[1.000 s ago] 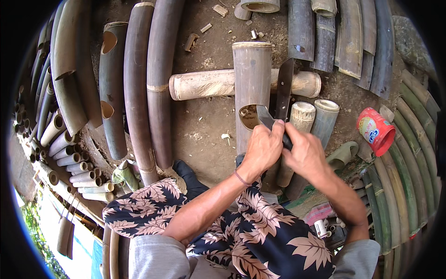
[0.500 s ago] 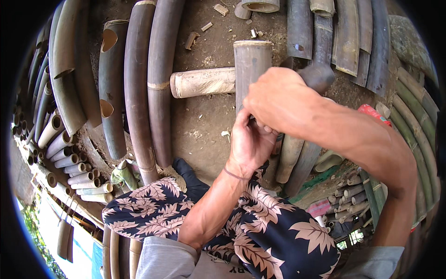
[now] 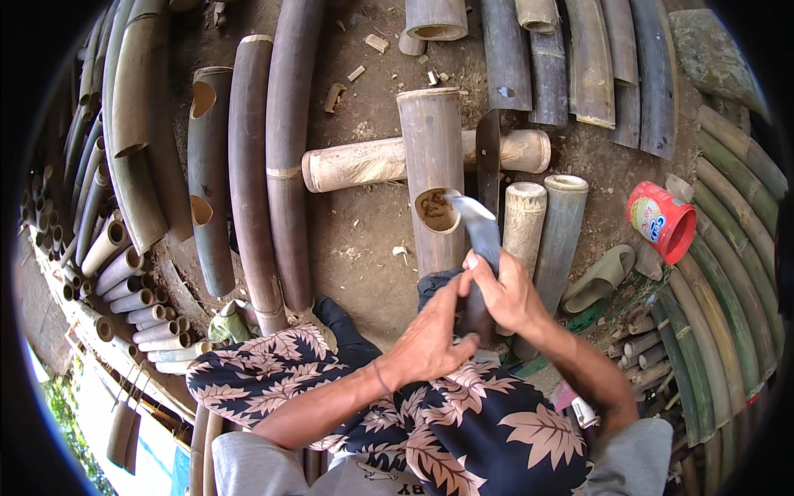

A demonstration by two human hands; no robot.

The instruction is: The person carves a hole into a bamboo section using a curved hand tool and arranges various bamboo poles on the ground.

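Observation:
My right hand (image 3: 506,293) is closed around a gouge-like tool (image 3: 477,217) with a curved, pale metal end. That end points into the rounded opening (image 3: 437,211) cut in a bamboo tube (image 3: 428,136). My left hand (image 3: 430,335) lies beside the tool's dark lower part, its fingers stretched and thumb apart; whether it touches the tool I cannot tell. The tube's far part rests across a pale bamboo log (image 3: 356,164), and its near end reaches toward my leg. A dark flat blade (image 3: 488,161) lies over the log, right of the tube.
Two short bamboo pieces (image 3: 524,219) stand to the right, near a red container (image 3: 662,221) and a green slipper (image 3: 602,279). Long dark tubes (image 3: 285,157) lie at left. Split bamboo (image 3: 591,62) is at the far right, and cut tubes (image 3: 157,314) are stacked at left.
My right hand has drawn back from above the tube, and the tool's pale end now shows at the opening. My left hand has moved down and loosened. The view has shifted slightly.

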